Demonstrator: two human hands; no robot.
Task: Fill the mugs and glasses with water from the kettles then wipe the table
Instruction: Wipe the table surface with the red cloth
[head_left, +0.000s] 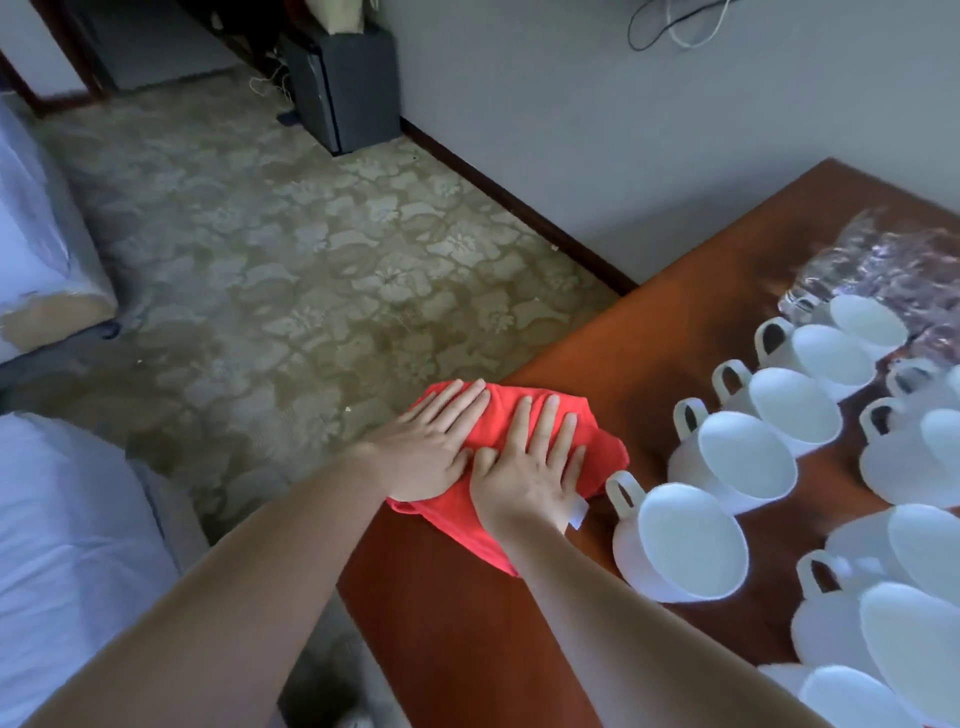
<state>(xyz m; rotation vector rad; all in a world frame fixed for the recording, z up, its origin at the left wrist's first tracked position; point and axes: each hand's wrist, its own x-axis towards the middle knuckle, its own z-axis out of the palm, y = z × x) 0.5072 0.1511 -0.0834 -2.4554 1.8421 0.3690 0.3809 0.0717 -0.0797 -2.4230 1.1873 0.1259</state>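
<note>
The step in hand looks to be the wiping. The red fabric cloth (605, 454) lies bunched at the near left edge of the brown wooden bench (675, 322), and part of it hangs over that edge above the patterned carpet floor (311, 260). The left hand (431, 447) and the right hand (530, 467) lie side by side on top of it, thumbs touching or nearly so. The fingers (462, 410) of both are straight and spread, pressing flat on the cloth rather than curling round it, and neither hand grips anything. To wipe well from here, I judge that the palms should bear down evenly, so that the cloth travels with the hands instead of slipping out from under them. The strokes should run along the bare strip of wood between the edge and the crockery. The white ceramic mugs (680, 543) stand in rows just to the right, and the nearest has its handle just beside the cloth's corner, so a sweep that way risks knocking it. Whether they hold water cannot be told, since the view is blurred. The clear glasses (883, 260) stand at the far end behind the mugs, too smeared to read. No kettle is in view.
</note>
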